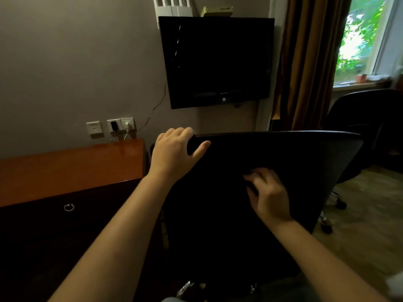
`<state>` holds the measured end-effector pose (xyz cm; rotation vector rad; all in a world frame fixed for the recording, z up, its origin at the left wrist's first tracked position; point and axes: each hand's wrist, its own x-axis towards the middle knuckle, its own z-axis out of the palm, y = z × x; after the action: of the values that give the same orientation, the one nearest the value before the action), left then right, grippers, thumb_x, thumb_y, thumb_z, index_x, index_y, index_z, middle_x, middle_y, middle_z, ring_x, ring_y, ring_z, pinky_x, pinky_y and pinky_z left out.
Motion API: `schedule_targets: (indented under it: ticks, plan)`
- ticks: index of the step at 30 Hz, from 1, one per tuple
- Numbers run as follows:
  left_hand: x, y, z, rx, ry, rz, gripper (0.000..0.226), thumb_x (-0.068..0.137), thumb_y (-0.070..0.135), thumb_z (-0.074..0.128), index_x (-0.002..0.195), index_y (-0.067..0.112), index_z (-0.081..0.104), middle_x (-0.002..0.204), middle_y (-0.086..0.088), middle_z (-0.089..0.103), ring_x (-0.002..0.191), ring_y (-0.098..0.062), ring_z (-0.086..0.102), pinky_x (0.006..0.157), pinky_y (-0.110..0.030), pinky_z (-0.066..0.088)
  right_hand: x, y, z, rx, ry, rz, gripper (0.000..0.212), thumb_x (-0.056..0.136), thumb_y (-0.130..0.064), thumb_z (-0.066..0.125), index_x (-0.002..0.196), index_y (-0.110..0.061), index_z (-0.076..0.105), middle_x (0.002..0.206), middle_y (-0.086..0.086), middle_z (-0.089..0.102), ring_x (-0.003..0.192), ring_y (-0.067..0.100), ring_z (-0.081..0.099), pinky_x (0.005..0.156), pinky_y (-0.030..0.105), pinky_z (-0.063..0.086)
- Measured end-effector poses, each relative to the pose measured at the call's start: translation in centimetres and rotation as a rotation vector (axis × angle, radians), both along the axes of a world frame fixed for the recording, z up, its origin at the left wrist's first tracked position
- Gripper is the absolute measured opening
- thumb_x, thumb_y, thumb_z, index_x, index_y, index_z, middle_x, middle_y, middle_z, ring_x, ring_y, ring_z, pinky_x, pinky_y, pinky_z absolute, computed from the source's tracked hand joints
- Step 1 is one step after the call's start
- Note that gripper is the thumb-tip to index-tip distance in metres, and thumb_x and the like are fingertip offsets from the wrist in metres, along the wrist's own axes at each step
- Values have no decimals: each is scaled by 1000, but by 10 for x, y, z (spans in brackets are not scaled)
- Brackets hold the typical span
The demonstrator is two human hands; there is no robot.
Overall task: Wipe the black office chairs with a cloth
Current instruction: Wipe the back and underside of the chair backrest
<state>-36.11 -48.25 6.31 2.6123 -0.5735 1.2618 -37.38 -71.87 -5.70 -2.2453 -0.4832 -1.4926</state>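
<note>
Two black office chairs in shot: the near chair [272, 162] fills the middle with its backrest towards the camera, and the second chair [368, 114] sits further back by the window [366, 35]. The left hand [174, 153] grips the near backrest's top left corner, fingers hooked over the edge and thumb on the back face. The right hand [267, 192] presses on the backrest with curled fingers (it's blurry, so I can't tell if a cloth is under them). To the left is a glossy orange-brown desk [72, 168], with wall sockets [110, 126] above it. A dark TV [218, 59] hangs on the grey wall beside a brown curtain [305, 62].
</note>
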Motion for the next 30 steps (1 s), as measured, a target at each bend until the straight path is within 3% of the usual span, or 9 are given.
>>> schedule_targets:
  ticks: [5, 10, 13, 16, 19, 23, 26, 28, 30]
  plan:
    - [-4, 1, -2, -71, 37, 1, 60, 86, 70, 29, 97, 18, 59, 90, 4, 60, 86, -15, 52, 77, -29, 32, 8, 15, -62, -186, 101, 6, 23, 79, -16, 49, 96, -20, 64, 104, -4, 47, 93, 20, 48, 74, 25, 41]
    - [-9, -10, 0, -61, 49, 8, 64, 85, 71, 25, 102, 18, 58, 90, 8, 54, 88, -14, 50, 77, -27, 27, 3, 8, -53, -236, 142, -3, 33, 63, -9, 63, 94, -22, 65, 102, -6, 49, 89, 20, 51, 73, 24, 35]
    - [-8, -8, -2, -72, 47, -2, 64, 85, 70, 26, 101, 18, 58, 88, 10, 49, 87, -14, 49, 77, -28, 28, -9, 9, -6, -105, 47, 15, 24, 78, -12, 54, 95, -12, 72, 99, 7, 62, 92, 24, 50, 80, 28, 42]
    - [-7, -7, -1, -72, 59, -7, 63, 85, 71, 25, 100, 19, 57, 90, 7, 53, 87, -14, 48, 77, -29, 29, -26, 18, 47, 52, -97, 56, 25, 77, 4, 67, 101, -5, 71, 104, 14, 62, 98, 26, 52, 91, 28, 41]
    - [-7, -6, -1, -75, 61, -5, 59, 86, 70, 27, 97, 20, 56, 89, 7, 54, 86, -13, 48, 77, -28, 29, -32, 33, 66, 100, -164, 76, 27, 82, 0, 69, 108, -4, 70, 111, 12, 62, 103, 24, 56, 95, 24, 43]
    - [-7, -6, -3, -83, 51, 12, 56, 87, 69, 30, 96, 20, 56, 91, 6, 57, 86, -13, 49, 78, -28, 29, -9, 47, 18, -19, -20, 124, 25, 82, -3, 67, 106, -8, 71, 107, 9, 65, 100, 21, 57, 88, 32, 48]
    - [-7, -8, -3, -90, 49, 16, 50, 90, 66, 38, 97, 19, 57, 92, 5, 58, 88, -15, 50, 79, -28, 29, 3, 50, -27, -86, 113, 108, 28, 80, -14, 56, 103, -14, 73, 107, 0, 61, 98, 15, 53, 85, 30, 42]
    - [-8, -8, -3, -95, 51, 8, 49, 91, 64, 40, 98, 19, 57, 93, 5, 58, 90, -15, 50, 80, -27, 28, 3, 46, -45, -205, 128, 28, 28, 75, -14, 64, 101, -19, 72, 108, -4, 59, 98, 15, 50, 86, 28, 38]
    - [-11, -8, -3, -95, 54, 7, 50, 91, 65, 40, 99, 19, 57, 94, 5, 58, 92, -15, 50, 81, -26, 26, -1, 43, -50, -269, 201, 49, 38, 66, -8, 80, 100, -21, 72, 106, -6, 61, 98, 14, 51, 81, 22, 43]
